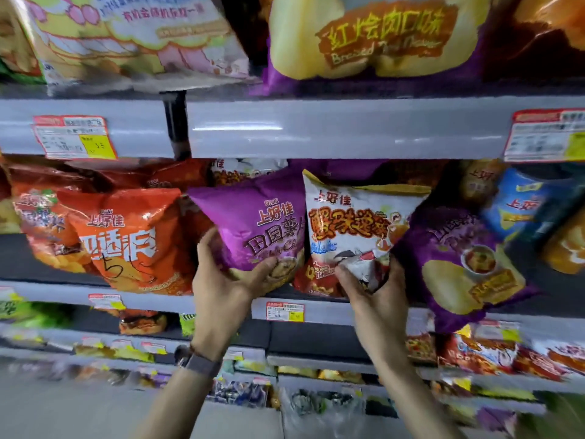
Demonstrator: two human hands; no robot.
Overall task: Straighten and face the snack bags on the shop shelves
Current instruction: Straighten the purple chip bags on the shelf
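**Held bags.** Purple bag (253, 223) stands on the middle shelf, just left of centre. Printed face is toward the camera, long axis roughly vertical, top leaning a little left. White bag (351, 223) is just beside it on the right and touching it. It also faces out, with its long axis near upright and its yellow-trimmed top edge sloping down to the right. Its lower end is crumpled.

**Hands.** Left hand (228, 280) grips the purple bag's lower end: fingers curl round the left side, thumb lies across the front bottom corner. Right hand (376, 286) holds the white bag's crumpled bottom, bunched between thumb and curled fingers. There is a watch (199, 364) on the left wrist.

**Neighbours.**
- Second purple bag (459, 258), right of the white one, is tilted well off upright, and its lower end hangs past the shelf lip.
- Orange bag (126, 242), to the left, faces out and leans slightly.
- Blue bag (525, 204), far right, is tipped sideways.

**Shelving.**
- The grey shelf edge (316, 131) above carries red-and-yellow price labels (74, 137).
- One price tag (285, 312) sits on the lip between the two forearms.
- The shelf above holds a large yellow-and-purple bag (373, 36).
- The lower tiers are stocked with small packets, too blurred to identify.
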